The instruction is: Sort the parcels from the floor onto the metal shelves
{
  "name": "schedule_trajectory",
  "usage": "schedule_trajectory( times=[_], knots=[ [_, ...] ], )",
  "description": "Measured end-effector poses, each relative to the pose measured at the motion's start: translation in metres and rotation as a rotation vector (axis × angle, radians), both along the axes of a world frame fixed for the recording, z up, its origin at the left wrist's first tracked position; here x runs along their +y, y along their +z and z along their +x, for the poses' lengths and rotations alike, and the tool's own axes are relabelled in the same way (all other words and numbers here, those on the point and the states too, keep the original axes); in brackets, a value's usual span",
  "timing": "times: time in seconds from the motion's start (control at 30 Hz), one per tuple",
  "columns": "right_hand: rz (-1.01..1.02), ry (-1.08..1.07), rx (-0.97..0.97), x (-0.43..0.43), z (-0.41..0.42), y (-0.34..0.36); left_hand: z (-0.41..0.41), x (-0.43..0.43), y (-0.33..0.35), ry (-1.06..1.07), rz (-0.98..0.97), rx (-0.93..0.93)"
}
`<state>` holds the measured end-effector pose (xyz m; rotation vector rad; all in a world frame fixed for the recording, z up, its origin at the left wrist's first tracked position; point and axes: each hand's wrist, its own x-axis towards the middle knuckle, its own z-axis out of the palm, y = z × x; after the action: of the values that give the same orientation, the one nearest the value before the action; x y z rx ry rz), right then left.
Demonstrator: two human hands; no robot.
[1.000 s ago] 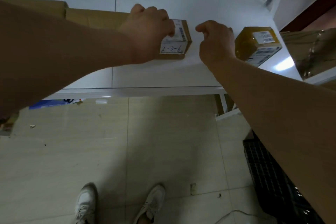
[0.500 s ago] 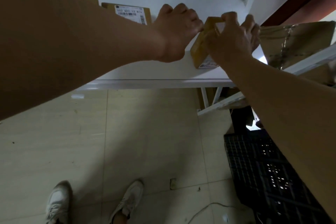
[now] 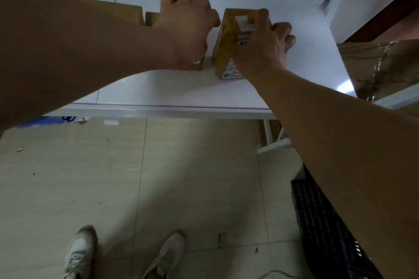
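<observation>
On the white metal shelf [image 3: 172, 95] stands a small parcel wrapped in yellowish tape [image 3: 224, 45] with white labels. My right hand [image 3: 260, 45] grips it from the right, thumb across its top label. Just to its left, my left hand [image 3: 186, 27] lies with curled fingers over a small cardboard box [image 3: 199, 65], of which only a lower corner shows. A narrow gap separates the two parcels.
Brown cardboard boxes [image 3: 136, 12] sit at the back left of the shelf. A large taped carton [image 3: 381, 68] rests on the neighbouring shelf to the right. A black plastic crate [image 3: 317, 222] stands on the tiled floor at right. My shoes [image 3: 79, 253] are below.
My right hand took hold of the taped parcel at the right and brought it left. It now stands upright beside the box under my left hand.
</observation>
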<state>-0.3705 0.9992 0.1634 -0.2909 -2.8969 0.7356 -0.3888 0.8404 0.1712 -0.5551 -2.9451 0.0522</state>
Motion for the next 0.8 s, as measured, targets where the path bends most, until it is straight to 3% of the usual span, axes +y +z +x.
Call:
schedule_trajectory(
  times=[0.53, 0.8],
  knots=[
    [0.098, -0.053, -0.056, -0.034, -0.012, 0.008, 0.010, -0.039, -0.009, -0.003, -0.131, -0.202],
    [0.138, -0.037, 0.048, -0.074, 0.020, 0.034, 0.025, -0.064, 0.015, -0.057, 0.012, -0.196]
  ],
)
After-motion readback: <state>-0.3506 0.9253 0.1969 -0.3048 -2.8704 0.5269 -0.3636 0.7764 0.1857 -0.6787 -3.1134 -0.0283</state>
